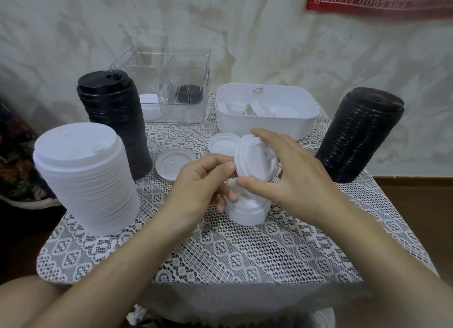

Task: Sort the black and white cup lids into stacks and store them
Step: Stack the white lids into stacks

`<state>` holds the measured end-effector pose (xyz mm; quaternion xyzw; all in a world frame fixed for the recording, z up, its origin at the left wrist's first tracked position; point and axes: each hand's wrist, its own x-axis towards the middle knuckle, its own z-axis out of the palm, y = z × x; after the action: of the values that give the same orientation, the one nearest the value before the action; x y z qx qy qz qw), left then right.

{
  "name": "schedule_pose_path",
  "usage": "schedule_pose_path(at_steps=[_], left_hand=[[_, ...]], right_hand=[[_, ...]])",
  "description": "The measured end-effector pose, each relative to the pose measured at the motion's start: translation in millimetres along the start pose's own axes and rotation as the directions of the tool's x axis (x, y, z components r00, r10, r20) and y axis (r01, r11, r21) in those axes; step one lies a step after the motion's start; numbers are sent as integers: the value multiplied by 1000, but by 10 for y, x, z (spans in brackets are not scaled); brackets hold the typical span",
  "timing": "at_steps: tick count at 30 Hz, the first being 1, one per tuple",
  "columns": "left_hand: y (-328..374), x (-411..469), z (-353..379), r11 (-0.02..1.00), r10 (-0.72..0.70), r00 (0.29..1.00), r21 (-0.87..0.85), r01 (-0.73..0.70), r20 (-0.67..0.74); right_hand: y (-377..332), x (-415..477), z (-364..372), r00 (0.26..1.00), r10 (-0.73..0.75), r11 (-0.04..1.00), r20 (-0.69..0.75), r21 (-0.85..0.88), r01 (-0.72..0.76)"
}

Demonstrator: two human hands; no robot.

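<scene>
- white lid (255, 159) is pinched at its rim by left hand (201, 183) and right hand (294, 170) together
- likely light and flexy, best held gently at the rim

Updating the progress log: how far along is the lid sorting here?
Done: a tall white stack and two tall black stacks stand on the cloth. In hand: the left hand and right hand hold a tilted white lid above a short white stack. Left: two loose lids lie nearby, more in the white bin; the clear box holds only a few.
</scene>
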<state>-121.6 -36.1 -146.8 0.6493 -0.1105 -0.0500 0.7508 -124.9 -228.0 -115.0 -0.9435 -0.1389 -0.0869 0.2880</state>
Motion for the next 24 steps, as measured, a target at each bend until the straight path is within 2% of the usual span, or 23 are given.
schedule_pose_path(at_steps=[4, 7, 10, 19, 22, 24], left_hand=[[9, -8, 43, 996, 59, 998, 68, -57, -26], [-14, 13, -20, 995, 72, 995, 68, -67, -76], [-14, 22, -68, 998, 52, 994, 35, -49, -94], [-7, 20, -36, 994, -69, 997, -92, 66, -29], [-6, 23, -54, 993, -84, 996, -86, 82, -21], [-20, 24, -80, 997, -77, 996, -17, 76, -51]], right_hand=[[-30, -7, -15, 1000, 1, 999, -10, -39, -1], [-22, 9, -101, 998, 29, 1000, -54, 10, -29], [2, 9, -193, 999, 25, 999, -36, -33, -27], [24, -2, -54, 996, -32, 999, 88, 28, 29], [30, 9, -41, 997, -35, 998, 73, 51, 31], [44, 13, -56, 996, -28, 999, 89, 47, 24]])
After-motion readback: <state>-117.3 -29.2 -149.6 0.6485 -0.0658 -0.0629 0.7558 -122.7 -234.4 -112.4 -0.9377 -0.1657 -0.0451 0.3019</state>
